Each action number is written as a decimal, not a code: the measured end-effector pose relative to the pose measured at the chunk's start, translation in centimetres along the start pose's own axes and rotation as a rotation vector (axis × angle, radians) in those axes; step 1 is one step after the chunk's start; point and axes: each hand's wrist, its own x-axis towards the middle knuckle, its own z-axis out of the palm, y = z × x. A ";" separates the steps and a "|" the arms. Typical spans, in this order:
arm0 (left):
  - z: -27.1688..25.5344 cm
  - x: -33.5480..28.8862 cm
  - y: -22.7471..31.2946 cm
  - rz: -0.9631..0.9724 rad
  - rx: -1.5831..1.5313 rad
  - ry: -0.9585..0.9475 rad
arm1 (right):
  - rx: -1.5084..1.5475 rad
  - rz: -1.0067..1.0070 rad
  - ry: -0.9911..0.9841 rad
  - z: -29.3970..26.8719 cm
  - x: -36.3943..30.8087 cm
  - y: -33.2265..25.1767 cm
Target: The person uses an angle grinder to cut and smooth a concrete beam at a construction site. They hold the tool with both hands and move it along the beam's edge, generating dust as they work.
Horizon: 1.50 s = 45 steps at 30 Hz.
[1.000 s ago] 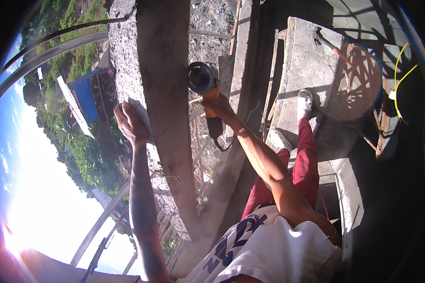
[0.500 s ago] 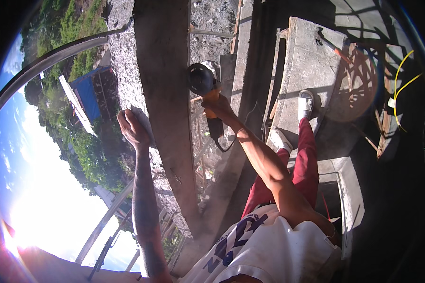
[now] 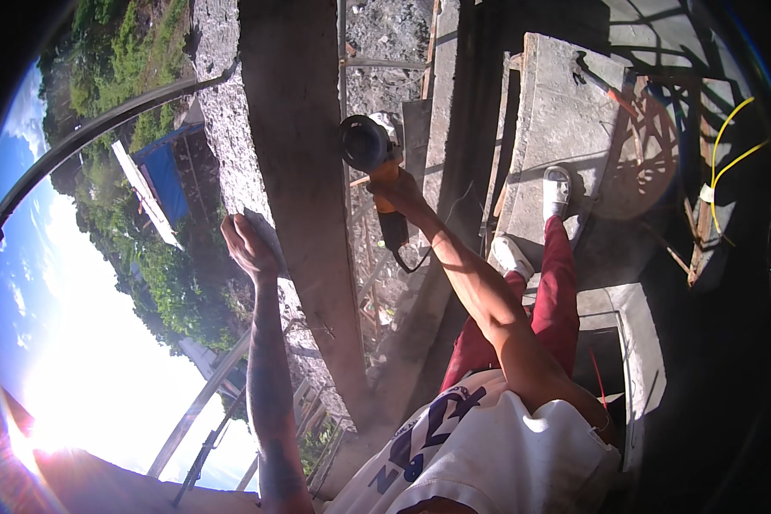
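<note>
Angle grinder (image 3: 386, 176): it is sitting inside the right hand (image 3: 402, 195), just beside the concrete beam (image 3: 298, 171), on its right.
Right fingers: they are closing around the orange body.
Long axis: it is running almost along the beam, the round black head (image 3: 364, 144) pointing to the upper edge of view, the cord (image 3: 415, 267) hanging from the other end.
Head and beam: whether they are touching, I cannot tell.
Left hand (image 3: 253, 247): it is resting across the beam on the rough pale concrete (image 3: 231, 120), well apart from the grinder; its fingers are bending close together, and whether they are gripping, I cannot tell.
Slab (image 3: 565, 120): it is lying farther right, bearing an orange-handled tool (image 3: 621, 100).
Trees (image 3: 171, 295): they are standing farthest, at left.
</note>
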 end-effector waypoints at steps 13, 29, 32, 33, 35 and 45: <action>-0.1 0.1 -0.5 -0.024 0.015 -0.028 | -0.004 0.020 0.015 -0.4 0.9 -1.4; -0.1 0.0 2.0 -0.012 -0.024 0.001 | -0.026 -0.019 -0.005 -1.1 2.0 -3.9; -0.2 0.0 2.1 -0.041 -0.019 -0.017 | -0.009 -0.036 0.000 -1.2 2.1 -4.4; -0.3 0.0 2.0 -0.066 -0.007 -0.034 | -0.017 -0.037 0.005 -1.2 2.2 -4.5; -0.3 0.1 1.9 -0.065 0.005 -0.037 | -0.035 -0.038 0.014 -1.3 2.5 -4.8; -0.2 0.0 0.5 -0.009 0.002 -0.013 | -0.144 -0.007 0.021 -1.4 3.2 -4.0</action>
